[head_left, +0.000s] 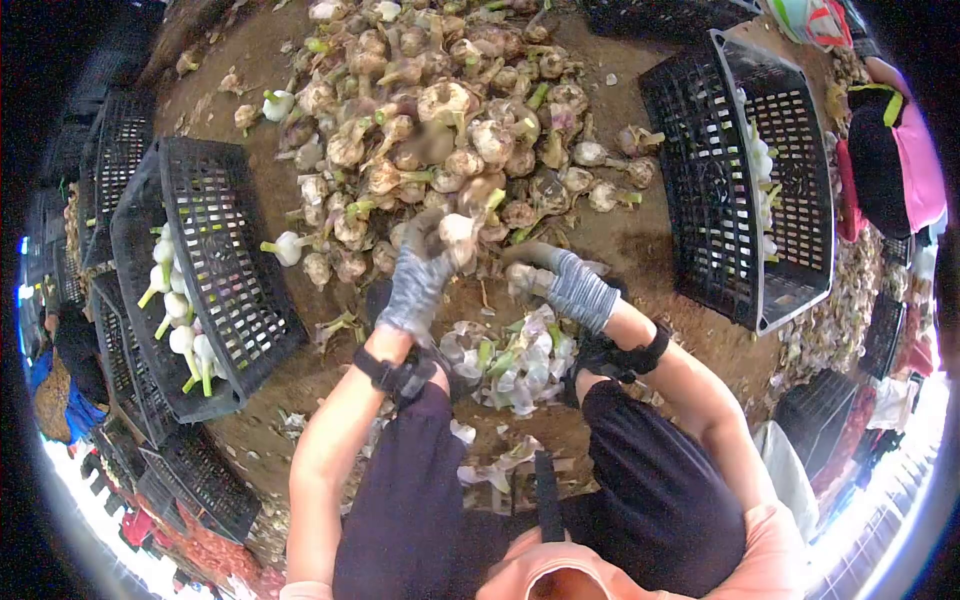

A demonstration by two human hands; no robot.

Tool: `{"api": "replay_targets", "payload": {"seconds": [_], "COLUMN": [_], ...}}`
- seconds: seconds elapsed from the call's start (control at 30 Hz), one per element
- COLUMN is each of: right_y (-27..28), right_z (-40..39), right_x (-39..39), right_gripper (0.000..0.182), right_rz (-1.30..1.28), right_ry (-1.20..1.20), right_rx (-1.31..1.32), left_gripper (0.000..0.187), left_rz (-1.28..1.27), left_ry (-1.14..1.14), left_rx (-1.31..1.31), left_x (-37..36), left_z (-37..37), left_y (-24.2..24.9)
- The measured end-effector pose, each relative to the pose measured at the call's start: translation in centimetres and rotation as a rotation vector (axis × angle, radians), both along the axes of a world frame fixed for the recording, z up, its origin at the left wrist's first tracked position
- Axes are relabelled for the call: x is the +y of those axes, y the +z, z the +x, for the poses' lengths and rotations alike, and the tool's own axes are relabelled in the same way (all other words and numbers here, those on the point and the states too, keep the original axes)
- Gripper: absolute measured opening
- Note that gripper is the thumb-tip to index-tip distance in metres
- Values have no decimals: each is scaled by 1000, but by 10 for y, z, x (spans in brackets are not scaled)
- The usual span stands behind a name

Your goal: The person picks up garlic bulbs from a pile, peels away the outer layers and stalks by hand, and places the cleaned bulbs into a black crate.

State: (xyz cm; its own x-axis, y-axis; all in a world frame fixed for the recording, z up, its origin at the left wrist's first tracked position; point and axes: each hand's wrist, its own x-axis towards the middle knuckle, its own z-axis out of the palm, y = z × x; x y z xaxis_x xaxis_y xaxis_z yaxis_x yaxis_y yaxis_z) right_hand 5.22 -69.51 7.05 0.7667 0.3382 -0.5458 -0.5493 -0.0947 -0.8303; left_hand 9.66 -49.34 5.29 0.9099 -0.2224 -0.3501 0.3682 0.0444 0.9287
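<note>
A large heap of unpeeled garlic bulbs [400, 130] lies on the dirt floor in front of me. My left hand [418, 275], in a grey glove, is closed on a garlic bulb [458, 229] at the near edge of the heap. To its right, my right hand [568, 283], gloved as well, has its fingers curled round a brownish garlic bulb [522, 279]. The two hands are apart. Below them, between my feet, is a small pile of peeled skins [510, 365].
A black crate [235, 270] with clean white bulbs stands at the left, another black crate [740, 180] with bulbs at the right. More crates [120, 350] line the far left. A person in pink and black [905, 160] is at the upper right.
</note>
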Motion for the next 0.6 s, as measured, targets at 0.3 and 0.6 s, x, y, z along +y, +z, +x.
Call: {"api": "replay_targets", "payload": {"seconds": [0.3,0.6], "right_y": [22,22], "right_z": [11,14], "right_x": [7,-10], "right_gripper": [45,29], "right_rz": [39,-146], "right_ry": [-351,-263], "right_rx": [-266,-319], "left_gripper": [68,64], "left_rz": [-41,19], "left_ry": [-147,-187], "left_rx": [-50,-63], "left_x": [-22,-27], "left_z": [-12,-12], "left_y": [46,48]}}
